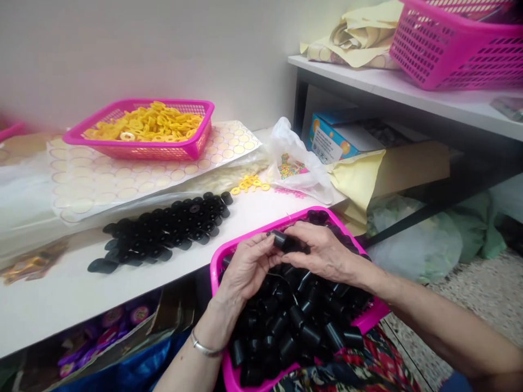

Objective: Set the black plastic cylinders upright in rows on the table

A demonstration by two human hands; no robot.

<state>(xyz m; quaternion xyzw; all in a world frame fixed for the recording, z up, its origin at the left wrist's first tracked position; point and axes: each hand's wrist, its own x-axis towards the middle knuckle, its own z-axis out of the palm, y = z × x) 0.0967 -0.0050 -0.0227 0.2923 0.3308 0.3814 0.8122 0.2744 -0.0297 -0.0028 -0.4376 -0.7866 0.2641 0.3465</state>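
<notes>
My left hand (251, 264), with a bangle at the wrist, pinches a small black plastic cylinder (280, 239) at its left end. The fingers of my right hand (321, 247) close around its right side, where a second dark piece may be joined to it; I cannot tell. Both hands are just above a pink basket (216, 267) full of loose black cylinders (288, 345). A thin pale strand lies among them. On the white table to the left, several black cylinders (163, 228) stand upright in close rows.
A pink basket (192, 148) of yellow ring-shaped pieces (151, 122) sits on a printed sheet. Small yellow pieces (250, 184) and a plastic bag (314, 177) with coloured bits lie near the table's back edge. A shelf (347, 75) on the right holds another pink basket (433, 51).
</notes>
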